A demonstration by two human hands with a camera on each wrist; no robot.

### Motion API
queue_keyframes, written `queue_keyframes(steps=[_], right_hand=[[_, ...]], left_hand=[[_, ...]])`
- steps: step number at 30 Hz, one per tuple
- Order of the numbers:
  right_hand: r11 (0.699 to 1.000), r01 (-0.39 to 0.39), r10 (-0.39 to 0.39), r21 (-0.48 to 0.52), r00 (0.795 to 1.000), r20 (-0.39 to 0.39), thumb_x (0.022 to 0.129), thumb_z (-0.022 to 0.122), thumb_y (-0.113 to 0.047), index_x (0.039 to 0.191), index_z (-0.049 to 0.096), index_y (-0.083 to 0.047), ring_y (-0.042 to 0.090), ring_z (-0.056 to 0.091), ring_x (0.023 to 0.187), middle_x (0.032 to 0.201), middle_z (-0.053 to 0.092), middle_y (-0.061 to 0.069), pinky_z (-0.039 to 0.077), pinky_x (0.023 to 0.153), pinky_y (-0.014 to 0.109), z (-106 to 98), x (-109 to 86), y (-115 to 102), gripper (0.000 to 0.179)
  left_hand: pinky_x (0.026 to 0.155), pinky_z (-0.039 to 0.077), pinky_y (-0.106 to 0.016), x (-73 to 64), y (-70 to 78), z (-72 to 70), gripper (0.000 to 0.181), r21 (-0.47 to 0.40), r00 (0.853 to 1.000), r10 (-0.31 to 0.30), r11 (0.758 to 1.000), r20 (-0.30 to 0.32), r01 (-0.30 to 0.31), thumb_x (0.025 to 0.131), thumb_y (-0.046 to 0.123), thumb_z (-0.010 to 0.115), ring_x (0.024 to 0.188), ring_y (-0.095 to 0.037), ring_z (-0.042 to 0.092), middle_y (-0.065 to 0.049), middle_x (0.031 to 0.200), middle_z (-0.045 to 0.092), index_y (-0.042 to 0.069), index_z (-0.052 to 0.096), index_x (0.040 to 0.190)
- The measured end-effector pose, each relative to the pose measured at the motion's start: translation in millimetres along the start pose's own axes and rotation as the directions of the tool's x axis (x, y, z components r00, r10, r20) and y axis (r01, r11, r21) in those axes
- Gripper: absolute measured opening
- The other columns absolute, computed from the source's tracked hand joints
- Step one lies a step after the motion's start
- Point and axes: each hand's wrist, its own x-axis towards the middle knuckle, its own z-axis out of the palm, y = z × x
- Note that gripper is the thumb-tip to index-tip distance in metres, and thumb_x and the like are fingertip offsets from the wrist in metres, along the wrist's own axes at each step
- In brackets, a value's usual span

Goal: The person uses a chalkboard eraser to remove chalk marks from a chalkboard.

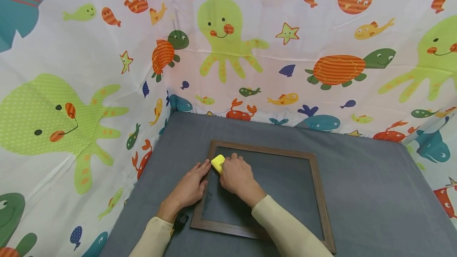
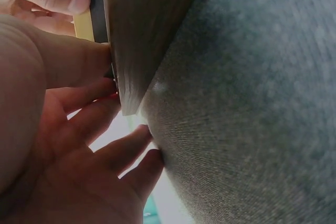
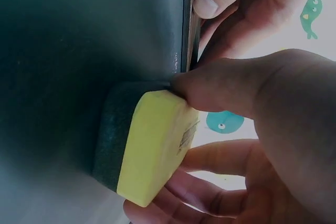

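Note:
A small chalkboard [image 1: 278, 193] with a brown wooden frame [image 1: 318, 197] lies flat on the grey cloth. My right hand [image 1: 238, 175] grips a yellow chalkboard eraser [image 1: 217, 163] near the board's upper left corner. In the right wrist view the dark felt side of the eraser [image 3: 157, 145] is against the board surface, close to the frame. My left hand [image 1: 189, 187] rests along the left side of the frame, its thumb on the wood in the left wrist view. Faint pale traces [image 3: 176, 60] show on the board beside the frame.
A grey cloth-covered table [image 1: 371, 193] stretches around the board. Behind and to the left hangs a white curtain [image 1: 257, 74] printed with sea animals. A small black device [image 1: 181, 222] sits at my left wrist.

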Motion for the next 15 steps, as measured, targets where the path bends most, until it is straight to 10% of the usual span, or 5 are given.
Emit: queue_keyframes(steps=[15], right_hand=[[0.981, 0.166, -0.165, -0.102, 0.986, 0.015, 0.096, 0.082, -0.028, 0.153, 0.065, -0.008, 0.031, 0.064, 0.109, 0.134, 0.066, 0.018, 0.063, 0.097, 0.047, -1.1, -9.3, 9.7, 0.062]], left_hand=[[0.13, 0.033, -0.066, 0.3, -1.2, -0.3, 0.065, -0.035, 1.0, -0.028, 0.999, 0.014, 0.028, 0.108, 0.003, 0.065, 0.165, -0.043, 0.032, -0.009, 0.179, 0.035, 0.007, 0.043, 0.169]])
